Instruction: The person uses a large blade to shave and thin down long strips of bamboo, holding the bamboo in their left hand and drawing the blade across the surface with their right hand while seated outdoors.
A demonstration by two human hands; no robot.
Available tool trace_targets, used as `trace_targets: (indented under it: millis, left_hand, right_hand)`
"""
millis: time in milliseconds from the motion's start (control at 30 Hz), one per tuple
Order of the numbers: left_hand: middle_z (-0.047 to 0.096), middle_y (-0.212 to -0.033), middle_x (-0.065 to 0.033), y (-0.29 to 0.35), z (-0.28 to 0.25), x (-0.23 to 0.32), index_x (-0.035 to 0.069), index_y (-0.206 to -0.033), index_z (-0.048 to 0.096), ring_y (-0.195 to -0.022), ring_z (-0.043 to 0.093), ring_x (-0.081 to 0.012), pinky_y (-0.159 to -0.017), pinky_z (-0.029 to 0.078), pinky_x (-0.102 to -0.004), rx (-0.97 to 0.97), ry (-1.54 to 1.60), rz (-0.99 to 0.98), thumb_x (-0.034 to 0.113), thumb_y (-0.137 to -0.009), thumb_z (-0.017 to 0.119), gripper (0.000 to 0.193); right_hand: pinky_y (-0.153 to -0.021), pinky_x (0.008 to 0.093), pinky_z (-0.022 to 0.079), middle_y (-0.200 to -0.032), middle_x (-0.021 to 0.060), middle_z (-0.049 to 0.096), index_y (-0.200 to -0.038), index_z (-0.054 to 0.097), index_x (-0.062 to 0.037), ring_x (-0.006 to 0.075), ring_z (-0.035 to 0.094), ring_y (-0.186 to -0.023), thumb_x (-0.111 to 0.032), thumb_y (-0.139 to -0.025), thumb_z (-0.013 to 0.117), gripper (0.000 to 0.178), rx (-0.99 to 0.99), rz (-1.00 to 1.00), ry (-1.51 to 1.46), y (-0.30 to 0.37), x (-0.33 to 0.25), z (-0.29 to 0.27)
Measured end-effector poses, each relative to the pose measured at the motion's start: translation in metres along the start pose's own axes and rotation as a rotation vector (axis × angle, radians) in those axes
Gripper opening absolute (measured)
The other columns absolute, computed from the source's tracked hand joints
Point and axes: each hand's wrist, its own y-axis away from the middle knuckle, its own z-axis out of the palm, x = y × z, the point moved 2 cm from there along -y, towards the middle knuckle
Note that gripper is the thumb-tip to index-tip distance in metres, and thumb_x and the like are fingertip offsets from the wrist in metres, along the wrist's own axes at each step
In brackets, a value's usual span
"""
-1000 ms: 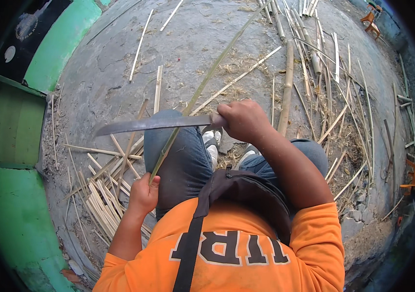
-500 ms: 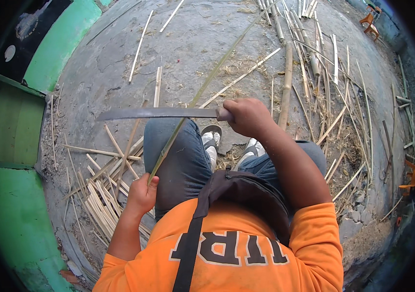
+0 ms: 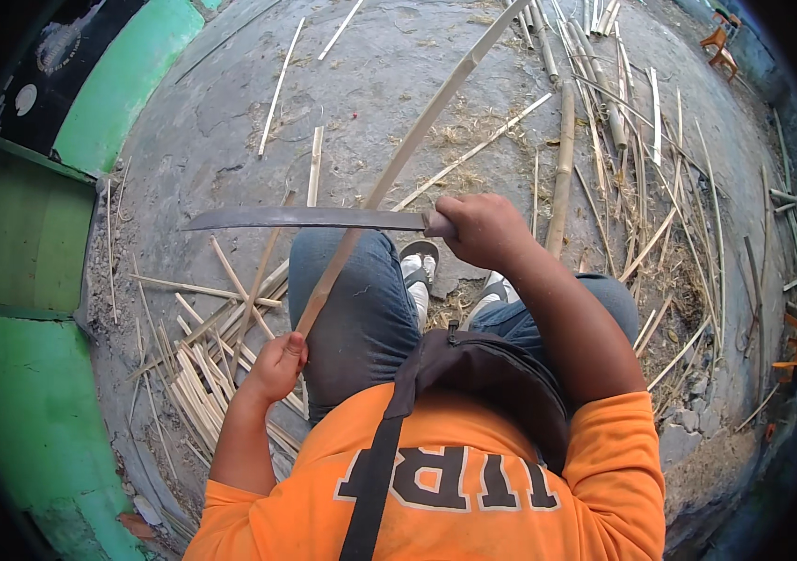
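Observation:
My right hand (image 3: 485, 229) is closed around the short handle of a machete (image 3: 305, 218). Its long, slightly curved blade lies level, pointing left over my right-to-left lap. Near my left knee, my left hand (image 3: 277, 365) grips the lower end of a long bamboo strip (image 3: 408, 145). The strip slants up and away to the right, past the top edge of the picture, with its pale, flat inner face toward me. The blade crosses over the strip above my left thigh; whether the two touch I cannot tell.
Split bamboo strips (image 3: 204, 388) lie heaped at my left side. Whole bamboo poles (image 3: 562, 168) and more strips spread over the concrete floor (image 3: 230, 122) ahead and right. A green wall (image 3: 24, 411) stands at left, and orange plastic chairs (image 3: 796, 344) at far right.
The bamboo strip has turned in my left hand, from its narrow greenish edge to its broad pale face. The machete stays level across it, nearly in the same place.

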Motion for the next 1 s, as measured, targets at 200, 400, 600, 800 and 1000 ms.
trace_targets:
  millis: [200, 400, 600, 800, 1000]
  left_hand:
    - [0.054, -0.071, -0.0015, -0.002, -0.002, 0.009, 0.005, -0.082, 0.058, -0.067, 0.050, -0.0127, -0.063, 0.042, -0.0299, 0.003, 0.009, -0.008, 0.068, -0.108, 0.040, 0.070]
    - [0.054, -0.072, -0.0013, -0.001, -0.004, 0.010, 0.005, -0.083, 0.059, -0.067, 0.050, -0.0123, -0.064, 0.043, -0.0298, -0.019, 0.021, -0.034, 0.068, -0.108, 0.040, 0.070]
    - [0.053, -0.072, -0.0009, -0.002, -0.004, 0.009, 0.006, -0.082, 0.059, -0.067, 0.049, -0.0119, -0.064, 0.043, -0.0294, -0.043, 0.073, -0.099, 0.068, -0.108, 0.040, 0.070]
    - [0.053, -0.073, -0.0009, -0.003, -0.001, -0.001, 0.006, -0.081, 0.058, -0.067, 0.049, -0.0121, -0.064, 0.043, -0.0296, -0.048, 0.093, -0.081, 0.067, -0.108, 0.040, 0.069]
    - [0.052, -0.072, -0.0007, -0.004, -0.003, 0.009, 0.006, -0.080, 0.057, -0.068, 0.048, -0.0123, -0.064, 0.043, -0.0304, -0.043, 0.062, -0.076, 0.066, -0.109, 0.040, 0.069]
  right_hand:
    - [-0.071, 0.0523, 0.056, -0.078, 0.0134, 0.071, -0.090, 0.066, -0.0125, 0.0385, 0.072, -0.078, -0.023, -0.086, 0.070, 0.012, 0.041, 0.031, 0.133, -0.006, 0.013, -0.001]
    - [-0.072, 0.0521, 0.054, -0.079, 0.0129, 0.068, -0.089, 0.064, -0.0116, 0.0391, 0.069, -0.078, -0.024, -0.086, 0.072, 0.015, 0.091, -0.012, 0.189, -0.009, 0.024, -0.001]
    - [-0.071, 0.0512, 0.054, -0.076, 0.0123, 0.067, -0.087, 0.063, -0.0117, 0.0391, 0.069, -0.074, -0.025, -0.087, 0.072, 0.016, 0.132, -0.031, 0.215, -0.005, 0.026, 0.000]
    - [-0.071, 0.0484, 0.054, -0.075, 0.0091, 0.067, -0.086, 0.063, -0.0127, 0.0349, 0.070, -0.073, -0.023, -0.084, 0.073, 0.014, 0.112, -0.072, 0.154, -0.002, -0.002, 0.006]
    - [-0.071, 0.0470, 0.054, -0.074, 0.0095, 0.067, -0.086, 0.065, -0.0130, 0.0333, 0.070, -0.074, -0.022, -0.085, 0.072, 0.011, 0.135, -0.018, 0.208, -0.006, 0.009, 0.009]
